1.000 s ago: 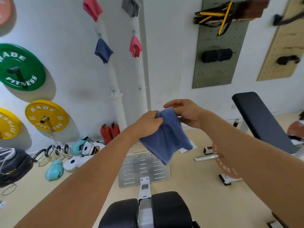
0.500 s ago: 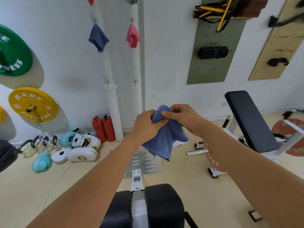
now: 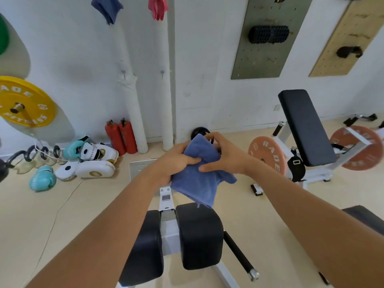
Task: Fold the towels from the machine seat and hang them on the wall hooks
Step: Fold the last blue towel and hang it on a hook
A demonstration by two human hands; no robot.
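A blue towel (image 3: pixel 197 181) hangs in the air in front of me, above the machine's black pads (image 3: pixel 199 235). My left hand (image 3: pixel 176 161) grips its left side with the thumb laid across the cloth. My right hand (image 3: pixel 226 156) holds the upper right part, fingers curled over the top edge. On the wall a dark blue towel (image 3: pixel 107 7) and a pink towel (image 3: pixel 158 7) hang from upper hooks. Two bare hooks, one on the left (image 3: pixel 123 72) and one on the right (image 3: pixel 162 72), sit lower on the wall.
Two white pipes (image 3: pixel 133 113) run down the wall, with red extinguishers (image 3: pixel 120 136) at their foot. Boxing gloves and pads (image 3: pixel 87 161) lie on the floor at left. A yellow weight plate (image 3: pixel 22 102) hangs on the wall. A black bench (image 3: pixel 305 125) with orange plates stands at right.
The view has tilted down, so the hung towels slid to the top edge. Both hands came lower with the blue towel and closed in on it, bunching the cloth between them.
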